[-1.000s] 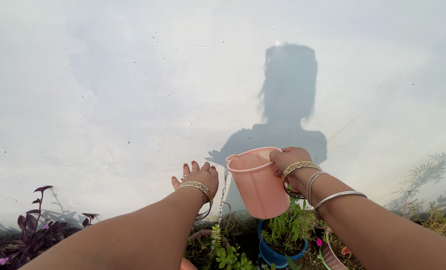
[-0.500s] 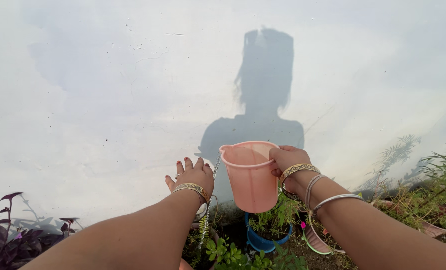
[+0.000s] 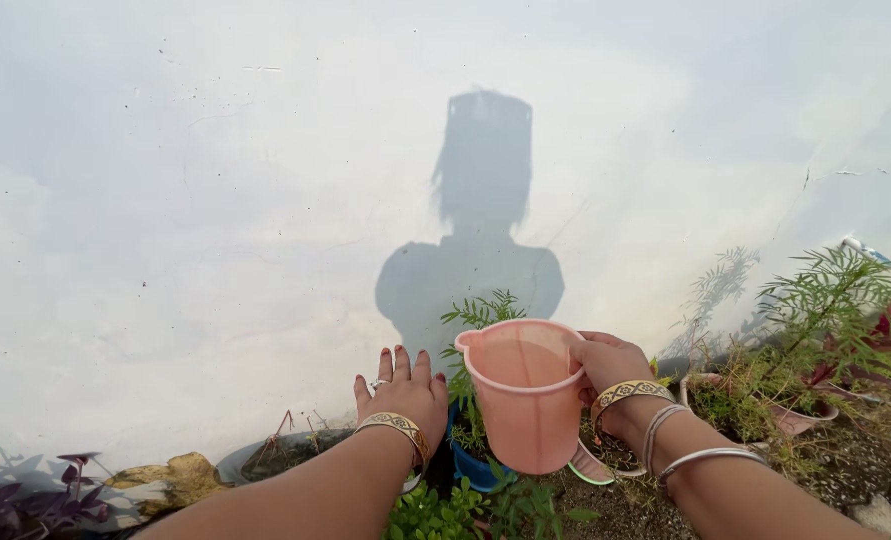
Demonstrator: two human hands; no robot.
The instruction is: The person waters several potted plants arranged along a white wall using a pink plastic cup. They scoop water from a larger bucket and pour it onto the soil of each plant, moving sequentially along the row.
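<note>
My right hand (image 3: 605,372) grips the handle of a pink plastic mug (image 3: 527,395), held upright just above a blue pot (image 3: 477,468) with a green plant. My left hand (image 3: 402,392) is stretched forward beside the mug, palm down, fingers apart, holding nothing; it hovers near the blue pot and a grey pot (image 3: 265,458). Both wrists wear bangles. I cannot tell what is inside the mug.
A white wall (image 3: 215,200) stands close ahead with my shadow on it. Potted plants line its foot: feathery green plants in a pink pot (image 3: 795,415) at right, purple leaves (image 3: 25,500) at far left, a yellowish stone (image 3: 170,478), and soil at lower right.
The view has swung right and a little down, bringing more plants in at the right. The mug has come upright from a tilt. My left hand stays stretched out beside it.
</note>
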